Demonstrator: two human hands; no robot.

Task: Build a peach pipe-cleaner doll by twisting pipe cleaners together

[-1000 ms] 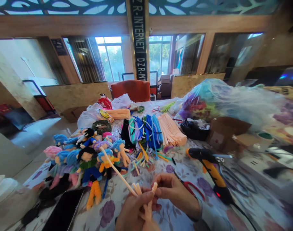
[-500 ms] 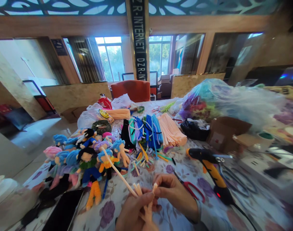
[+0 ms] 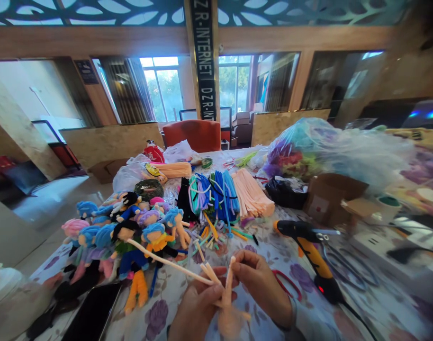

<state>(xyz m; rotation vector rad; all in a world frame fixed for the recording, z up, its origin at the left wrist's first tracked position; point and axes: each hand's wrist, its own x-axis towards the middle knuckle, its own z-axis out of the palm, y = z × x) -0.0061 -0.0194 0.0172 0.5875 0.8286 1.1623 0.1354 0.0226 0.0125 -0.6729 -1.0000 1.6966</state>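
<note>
Peach pipe cleaners twisted into a small doll body are gripped in my left hand, low in the middle of the view. From that hand one long pipe cleaner sticks out to the upper left, beside a few short ends. My right hand pinches the upper tip of an upright peach strand of the body between thumb and fingertips. The body's lower part is blurred. Just right of my right hand lie red-handled scissors, partly covered by it.
Finished pipe-cleaner dolls are heaped at left, near a black phone. Blue bundles and peach bundles stand ahead. At right are a glue gun with its cord, a cardboard box and plastic bags.
The long pipe cleaner has swung down to the left. The doll body has turned in my left hand, and the strand at my right fingertips now stands taller.
</note>
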